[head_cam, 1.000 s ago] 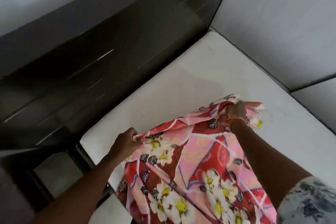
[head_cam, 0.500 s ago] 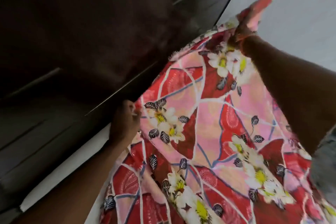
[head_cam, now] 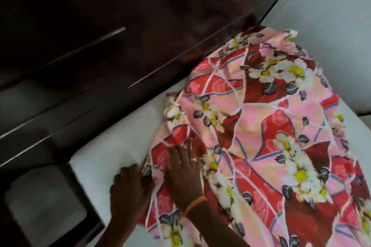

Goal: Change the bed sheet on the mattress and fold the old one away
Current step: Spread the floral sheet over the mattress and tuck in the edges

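Flowered sheet (head_cam: 261, 126) lies rumpled over the white mattress (head_cam: 112, 152), centre to right of frame, its far end bunched near the dark cabinet (head_cam: 100, 36). Looks light, limp, easily dragged; best taken at edge or corner. Left hand (head_cam: 130, 190), lower centre, fingers curled at the sheet's near edge, seemingly pinching it. Right hand (head_cam: 184, 174) lies flat on the cloth, fingers straight and spread.

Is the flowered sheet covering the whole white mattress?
No. The flowered sheet lies bunched on one part, and bare white mattress shows beside it toward the dark cupboard.
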